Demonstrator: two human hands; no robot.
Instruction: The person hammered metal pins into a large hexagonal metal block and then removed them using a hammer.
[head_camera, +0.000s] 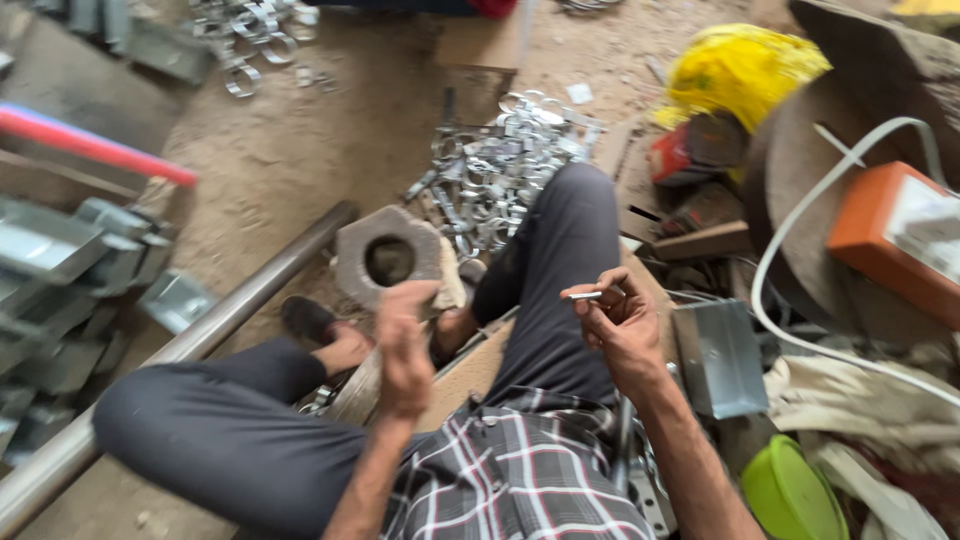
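Note:
I sit on a dirt floor with my legs bent. My right hand (622, 325) pinches a small shiny metal piece (584, 296) between thumb and fingers, held above my right thigh. My left hand (405, 345) is raised with the fingers curled; blur hides whether anything is in it. Just beyond it stands a large hexagonal metal block with a round hole (388, 258), close to my foot. A heap of bright metal clamps (495, 170) lies on the ground past my knee.
A long steel pipe (200, 335) runs diagonally at left beside stacked grey metal brackets (60, 270). At right are a small metal box (718, 358), an orange box (893, 240) with a white cable (800, 215), a yellow bag (740, 70) and a green bowl (790, 492).

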